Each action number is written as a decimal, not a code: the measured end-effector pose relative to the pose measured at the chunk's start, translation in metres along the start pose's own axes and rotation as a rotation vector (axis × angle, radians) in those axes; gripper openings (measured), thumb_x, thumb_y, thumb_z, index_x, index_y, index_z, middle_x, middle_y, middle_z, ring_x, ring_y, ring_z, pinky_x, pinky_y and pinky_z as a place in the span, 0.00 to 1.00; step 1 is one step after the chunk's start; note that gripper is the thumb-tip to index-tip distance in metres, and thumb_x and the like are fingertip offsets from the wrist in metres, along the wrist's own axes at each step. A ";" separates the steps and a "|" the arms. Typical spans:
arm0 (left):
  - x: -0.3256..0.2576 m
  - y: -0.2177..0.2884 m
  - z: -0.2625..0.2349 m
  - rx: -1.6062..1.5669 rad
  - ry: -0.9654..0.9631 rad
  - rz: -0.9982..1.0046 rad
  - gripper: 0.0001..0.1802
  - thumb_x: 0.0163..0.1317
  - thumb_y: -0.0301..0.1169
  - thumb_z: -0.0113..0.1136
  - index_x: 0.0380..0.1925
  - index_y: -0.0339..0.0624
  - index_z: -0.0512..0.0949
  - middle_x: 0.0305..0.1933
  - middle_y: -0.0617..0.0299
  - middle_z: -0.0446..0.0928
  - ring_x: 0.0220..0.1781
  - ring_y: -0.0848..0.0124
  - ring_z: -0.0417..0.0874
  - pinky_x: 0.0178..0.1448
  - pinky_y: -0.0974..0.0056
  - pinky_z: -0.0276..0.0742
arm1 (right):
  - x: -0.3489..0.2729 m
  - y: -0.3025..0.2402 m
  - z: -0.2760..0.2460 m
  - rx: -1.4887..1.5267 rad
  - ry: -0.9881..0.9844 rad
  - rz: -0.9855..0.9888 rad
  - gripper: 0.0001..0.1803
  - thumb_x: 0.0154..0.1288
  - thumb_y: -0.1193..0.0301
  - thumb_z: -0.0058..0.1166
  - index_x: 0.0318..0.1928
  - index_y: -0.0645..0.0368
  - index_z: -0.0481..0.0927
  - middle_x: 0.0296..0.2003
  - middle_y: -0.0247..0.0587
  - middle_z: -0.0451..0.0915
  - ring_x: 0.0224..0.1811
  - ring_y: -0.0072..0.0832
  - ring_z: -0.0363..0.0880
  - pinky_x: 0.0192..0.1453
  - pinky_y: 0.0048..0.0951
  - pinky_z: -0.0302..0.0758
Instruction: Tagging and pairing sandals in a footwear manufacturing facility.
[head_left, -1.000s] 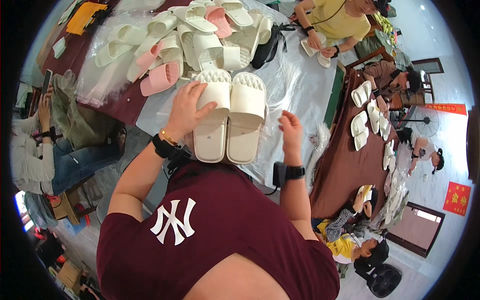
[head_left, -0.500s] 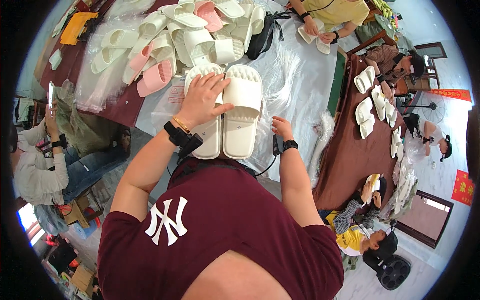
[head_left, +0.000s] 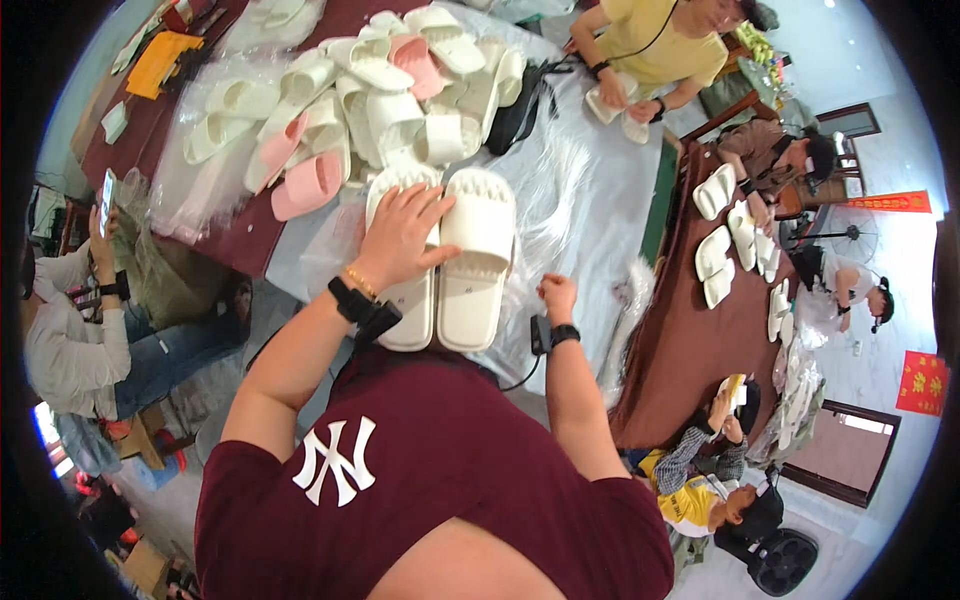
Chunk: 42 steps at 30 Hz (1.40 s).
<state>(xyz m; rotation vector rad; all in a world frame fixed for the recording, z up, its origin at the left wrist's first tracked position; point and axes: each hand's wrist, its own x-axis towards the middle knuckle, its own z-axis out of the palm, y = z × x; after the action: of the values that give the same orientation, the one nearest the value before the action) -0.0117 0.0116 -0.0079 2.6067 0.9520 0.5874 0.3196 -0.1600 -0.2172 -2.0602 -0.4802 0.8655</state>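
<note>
A pair of cream slippers lies side by side at the near table edge, soles down with the heels toward me: a left slipper (head_left: 410, 310) and a right slipper (head_left: 477, 230). My left hand (head_left: 402, 235) rests across the left one's strap, fingers spread, the thumb reaching onto the right one. Beside the pair, to the right, my right hand (head_left: 558, 294) has curled fingers; whatever they may hold is hidden. Under it and around it lie clear plastic film and a loose bundle of white strands (head_left: 560, 175).
Beyond the pair is a heap of cream slippers (head_left: 395, 120) with pink slippers (head_left: 308, 185) among them. A black bag (head_left: 520, 105) lies beside it. Co-workers handle slippers at the far right and along a brown table (head_left: 680, 350). At left a seated person holds a phone (head_left: 106, 200).
The slipper pair and my left hand sit slightly lower in the picture. My right hand has moved lower too, and its fingers, stretched out before, are now curled in.
</note>
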 end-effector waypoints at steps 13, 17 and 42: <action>-0.008 0.000 -0.004 -0.019 0.007 -0.020 0.38 0.57 0.58 0.56 0.61 0.45 0.70 0.65 0.51 0.68 0.69 0.53 0.63 0.72 0.43 0.51 | -0.044 -0.057 -0.025 0.172 0.077 0.135 0.14 0.56 0.80 0.54 0.45 0.71 0.78 0.29 0.44 0.82 0.25 0.29 0.84 0.26 0.25 0.81; -0.003 -0.002 -0.004 -0.038 0.014 -0.019 0.38 0.57 0.58 0.56 0.61 0.44 0.70 0.64 0.50 0.68 0.69 0.53 0.63 0.73 0.44 0.50 | -0.051 -0.092 -0.030 0.167 0.085 0.071 0.11 0.60 0.72 0.59 0.42 0.62 0.80 0.29 0.33 0.80 0.28 0.22 0.79 0.33 0.24 0.76; -0.017 0.010 -0.097 -1.342 0.306 -0.571 0.14 0.69 0.36 0.51 0.33 0.38 0.81 0.22 0.72 0.73 0.23 0.85 0.67 0.27 0.76 0.61 | -0.201 -0.234 0.009 -0.281 -0.038 -0.805 0.04 0.56 0.76 0.62 0.34 0.60 0.85 0.24 0.42 0.81 0.24 0.33 0.78 0.31 0.30 0.74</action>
<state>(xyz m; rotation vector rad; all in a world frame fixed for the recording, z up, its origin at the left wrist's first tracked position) -0.0639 0.0070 0.0757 1.0355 0.8466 0.9905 0.1675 -0.1391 0.0511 -1.8293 -1.3902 0.3564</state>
